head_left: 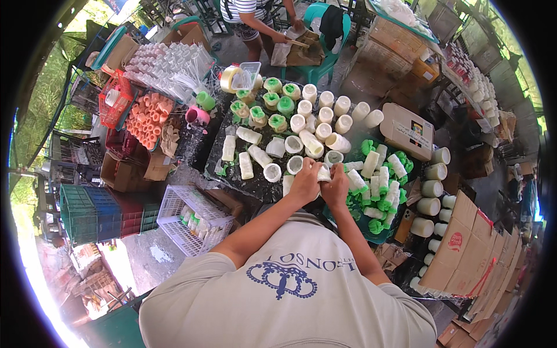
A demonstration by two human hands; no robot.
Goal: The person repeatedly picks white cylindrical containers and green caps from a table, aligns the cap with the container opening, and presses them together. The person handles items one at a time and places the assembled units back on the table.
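Note:
Close in front of my chest, my left hand and my right hand grip a small white cylinder between them. The fingers of both are curled round it, and the hands hide most of its body. Just beyond them on the black table stand white hollow cups, some upright and some lying on their sides. By my right hand, a dark green tray is heaped with white textured cylinders that have bright green ends.
White cylinders with green tops stand at the table's far side, near a tape roll. A cardboard box sits right. A lilac crate stands left. Another person works beyond, beside a green chair.

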